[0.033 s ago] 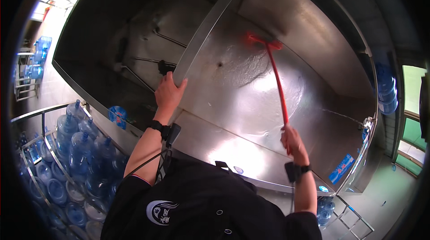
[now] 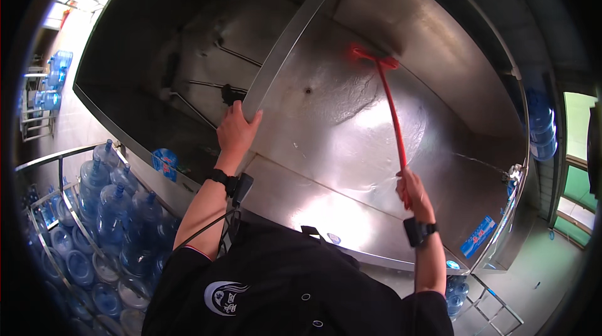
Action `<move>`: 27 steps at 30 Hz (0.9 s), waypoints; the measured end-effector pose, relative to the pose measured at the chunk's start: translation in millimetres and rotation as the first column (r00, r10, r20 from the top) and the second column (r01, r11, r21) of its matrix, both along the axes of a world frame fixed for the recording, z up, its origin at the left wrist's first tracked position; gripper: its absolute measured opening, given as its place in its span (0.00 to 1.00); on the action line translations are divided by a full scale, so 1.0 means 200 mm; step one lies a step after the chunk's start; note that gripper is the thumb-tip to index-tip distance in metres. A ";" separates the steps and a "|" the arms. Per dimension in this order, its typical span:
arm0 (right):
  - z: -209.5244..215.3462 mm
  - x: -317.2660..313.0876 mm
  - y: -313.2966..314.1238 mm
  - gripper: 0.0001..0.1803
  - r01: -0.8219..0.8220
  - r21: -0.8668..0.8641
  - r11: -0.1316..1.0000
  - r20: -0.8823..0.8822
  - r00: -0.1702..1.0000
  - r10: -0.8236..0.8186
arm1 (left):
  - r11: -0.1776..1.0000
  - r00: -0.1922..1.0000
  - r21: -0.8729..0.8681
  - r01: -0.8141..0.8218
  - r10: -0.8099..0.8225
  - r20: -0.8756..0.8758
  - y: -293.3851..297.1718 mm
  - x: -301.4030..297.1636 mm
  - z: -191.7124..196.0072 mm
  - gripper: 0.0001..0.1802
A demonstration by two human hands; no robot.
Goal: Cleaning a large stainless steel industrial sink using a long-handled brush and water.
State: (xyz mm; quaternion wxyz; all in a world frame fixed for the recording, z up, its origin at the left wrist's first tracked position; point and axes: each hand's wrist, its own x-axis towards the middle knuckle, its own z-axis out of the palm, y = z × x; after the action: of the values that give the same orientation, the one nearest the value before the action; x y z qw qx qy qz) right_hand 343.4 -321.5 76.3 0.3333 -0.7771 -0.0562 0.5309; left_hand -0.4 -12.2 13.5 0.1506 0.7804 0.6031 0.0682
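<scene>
My right hand is closed around the lower end of a red long-handled squeegee. Its crosswise head lies at the far side of the right basin of a large steel sink, close to the back wall. Whether that head carries a blade or bristles I cannot make out. Thin water spreads over the basin floor, near a small dark drain hole. My left hand grips the near end of the raised metal divider, thumb on one side and fingers on the other.
Left of the divider is a darker basin with metal tubes along its bottom. Several blue water-cooler bottles crowd a rack at the lower left. A valve sits at the right rim, and a metal frame stands at the lower right.
My right hand has shifted slightly forward and to the right, and the squeegee head has slid a little rightward. The left hand stays in place on the divider.
</scene>
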 end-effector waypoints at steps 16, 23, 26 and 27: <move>0.65 -0.50 -0.50 0.07 0.361 -0.167 0.918 -0.436 0.808 -0.397 | 0.996 0.998 -0.081 -0.044 0.040 -0.047 0.01 0.00 0.02 0.33; 0.44 -0.26 -0.46 0.17 0.214 -0.044 0.976 -0.128 0.968 -0.218 | 0.997 0.998 -0.068 -0.029 0.026 -0.050 0.01 -0.02 0.01 0.35; 0.24 0.00 -0.27 0.22 0.114 -0.024 0.993 0.033 0.993 -0.113 | 0.997 0.998 -0.076 -0.025 0.021 -0.053 0.00 -0.02 -0.02 0.35; 0.17 0.12 -0.24 0.22 0.068 -0.043 0.997 0.086 0.994 -0.064 | 0.997 0.998 -0.077 -0.030 0.026 -0.061 0.00 -0.01 -0.02 0.35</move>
State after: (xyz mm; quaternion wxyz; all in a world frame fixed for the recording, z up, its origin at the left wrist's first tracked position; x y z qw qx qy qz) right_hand 367.9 -369.1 110.3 0.3301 -0.8076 -0.0326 0.4875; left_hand -2.8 -12.3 10.5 0.1616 0.7670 0.6205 0.0232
